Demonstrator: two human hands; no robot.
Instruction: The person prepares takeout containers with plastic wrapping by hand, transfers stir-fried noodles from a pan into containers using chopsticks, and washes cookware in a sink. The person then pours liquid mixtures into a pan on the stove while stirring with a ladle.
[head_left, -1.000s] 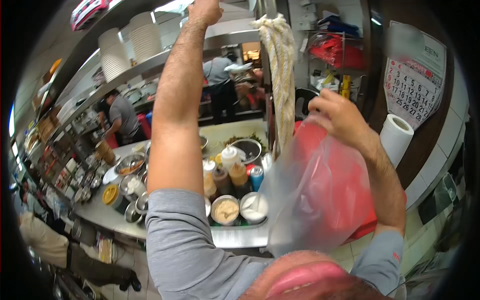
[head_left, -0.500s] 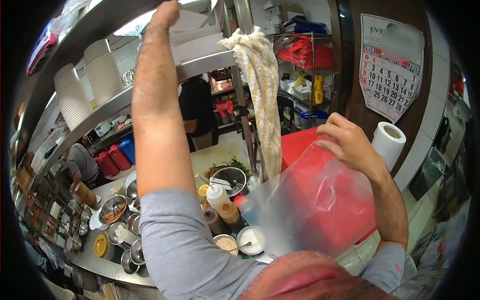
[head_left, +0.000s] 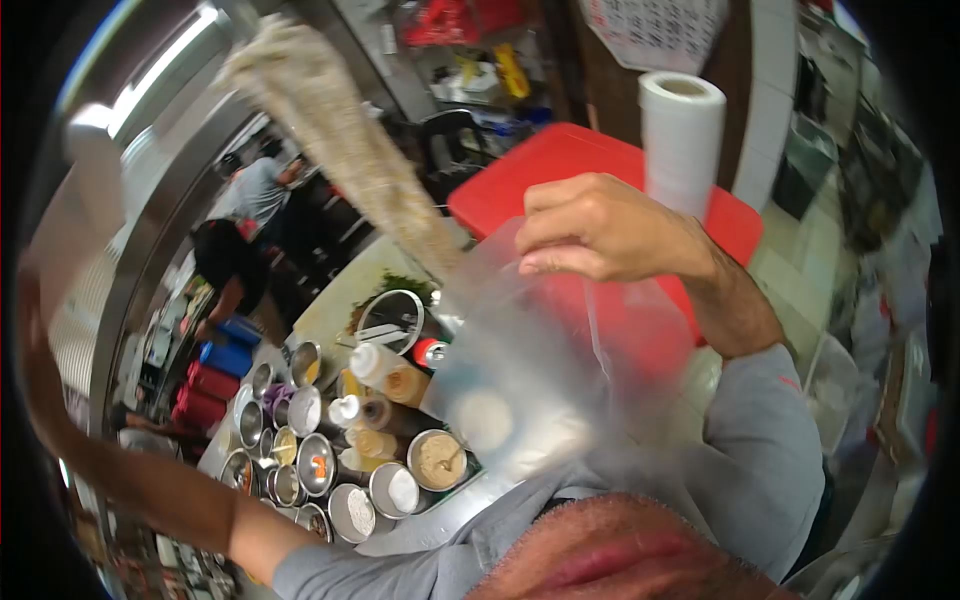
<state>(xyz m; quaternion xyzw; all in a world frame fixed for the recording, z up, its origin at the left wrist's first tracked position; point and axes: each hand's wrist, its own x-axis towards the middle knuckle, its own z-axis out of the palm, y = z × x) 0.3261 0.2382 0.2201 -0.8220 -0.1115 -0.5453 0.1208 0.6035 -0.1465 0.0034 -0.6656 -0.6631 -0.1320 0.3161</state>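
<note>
Head view shows the right hand (head_left: 590, 228), its grip pinched on the top of a clear plastic bag (head_left: 560, 335), which hangs by the bowl-laden worktop (head_left: 415, 530). The left hand (head_left: 33, 310) blurs at the edge; its grip I cannot tell.

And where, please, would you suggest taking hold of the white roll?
Probably grip the white roll around its upper wall, coming from above: it stands upright, its round top uncovered, while the right hand is close to its lower front.
</note>
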